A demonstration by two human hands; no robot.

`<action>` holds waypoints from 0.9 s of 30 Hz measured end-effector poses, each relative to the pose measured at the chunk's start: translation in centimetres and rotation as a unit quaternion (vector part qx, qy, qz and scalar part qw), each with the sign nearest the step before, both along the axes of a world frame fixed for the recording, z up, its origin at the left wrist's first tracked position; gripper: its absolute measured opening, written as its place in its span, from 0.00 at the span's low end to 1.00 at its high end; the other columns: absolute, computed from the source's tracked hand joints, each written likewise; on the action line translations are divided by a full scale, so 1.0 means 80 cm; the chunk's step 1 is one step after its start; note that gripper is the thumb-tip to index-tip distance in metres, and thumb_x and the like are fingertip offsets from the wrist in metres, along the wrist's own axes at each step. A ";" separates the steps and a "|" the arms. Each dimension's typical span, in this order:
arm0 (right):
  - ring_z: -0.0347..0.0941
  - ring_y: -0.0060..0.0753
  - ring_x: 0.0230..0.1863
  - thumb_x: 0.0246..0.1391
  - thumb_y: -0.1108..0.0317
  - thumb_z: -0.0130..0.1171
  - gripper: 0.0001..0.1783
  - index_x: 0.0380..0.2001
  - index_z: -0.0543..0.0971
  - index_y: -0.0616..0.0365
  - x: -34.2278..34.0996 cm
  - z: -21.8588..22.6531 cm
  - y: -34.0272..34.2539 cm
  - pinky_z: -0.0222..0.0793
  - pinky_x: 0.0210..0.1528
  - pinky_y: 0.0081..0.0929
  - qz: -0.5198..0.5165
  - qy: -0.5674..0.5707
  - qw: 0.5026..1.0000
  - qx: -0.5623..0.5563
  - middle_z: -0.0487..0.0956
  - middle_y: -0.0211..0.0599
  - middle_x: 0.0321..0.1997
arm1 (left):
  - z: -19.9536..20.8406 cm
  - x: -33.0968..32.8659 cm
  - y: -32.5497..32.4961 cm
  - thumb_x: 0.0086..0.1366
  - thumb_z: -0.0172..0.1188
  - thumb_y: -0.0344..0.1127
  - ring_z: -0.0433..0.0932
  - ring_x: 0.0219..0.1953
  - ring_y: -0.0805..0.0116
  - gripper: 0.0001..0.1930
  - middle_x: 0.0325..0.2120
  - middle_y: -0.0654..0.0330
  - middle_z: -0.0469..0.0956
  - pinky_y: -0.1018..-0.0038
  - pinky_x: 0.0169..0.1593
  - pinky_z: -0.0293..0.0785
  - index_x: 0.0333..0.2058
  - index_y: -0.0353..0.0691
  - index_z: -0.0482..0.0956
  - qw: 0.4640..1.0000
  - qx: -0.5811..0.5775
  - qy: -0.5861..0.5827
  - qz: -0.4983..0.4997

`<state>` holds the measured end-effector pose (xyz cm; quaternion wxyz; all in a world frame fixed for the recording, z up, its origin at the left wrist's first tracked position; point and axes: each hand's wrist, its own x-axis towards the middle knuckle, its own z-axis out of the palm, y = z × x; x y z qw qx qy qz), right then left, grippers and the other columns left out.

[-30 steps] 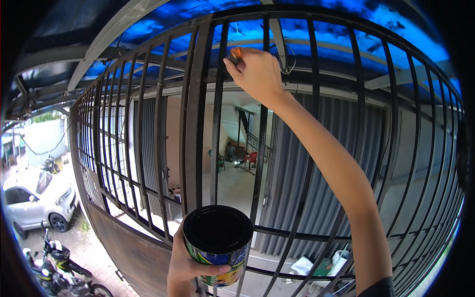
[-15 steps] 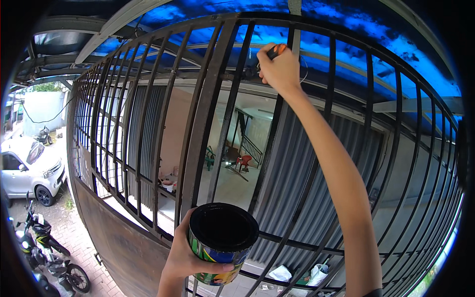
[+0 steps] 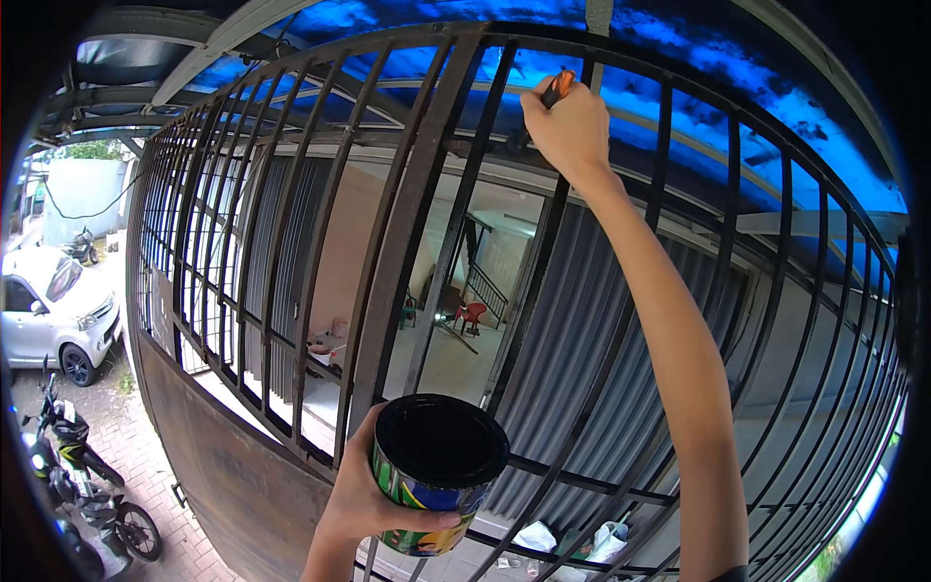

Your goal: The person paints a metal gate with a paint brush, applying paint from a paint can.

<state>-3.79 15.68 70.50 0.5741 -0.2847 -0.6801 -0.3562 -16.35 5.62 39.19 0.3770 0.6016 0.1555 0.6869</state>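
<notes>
My left hand (image 3: 359, 504) is wrapped round an open paint can (image 3: 422, 500) with a colourful label, low in the middle. The can is nearly upright and dark inside, with black paint on its rim. High up, my raised right hand (image 3: 574, 131) grips a paintbrush (image 3: 558, 89) whose dark handle has an orange end. Its bristles point down and away, mostly hidden by the fingers and lost against the dark background. The hand is at the upper part of a dark metal gate (image 3: 412, 213) with upright bars; whether the bristles touch a bar I cannot tell.
Behind the bars are a corrugated grey shutter (image 3: 572, 339) and a room with a red chair (image 3: 472, 314). White bags (image 3: 609, 541) lie on the floor beyond. Left of the gate stand a white car (image 3: 58, 310) and motorcycles (image 3: 87, 485). A blue roof (image 3: 698, 58) is overhead.
My right hand has shifted slightly right in view, and the brush handle now tilts more upright. The left hand still holds the can in nearly the same place. The view has turned a little.
</notes>
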 end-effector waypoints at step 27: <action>0.75 0.54 0.32 0.41 0.60 0.55 0.14 0.19 0.77 0.62 -0.030 0.015 0.019 0.70 0.38 0.41 0.051 0.066 0.994 -0.063 0.77 0.52 0.23 | 0.007 0.010 0.001 0.22 0.77 0.39 0.75 0.39 0.67 0.44 0.35 0.56 0.75 0.74 0.48 0.67 0.43 0.31 0.67 0.999 0.031 -0.020 0.018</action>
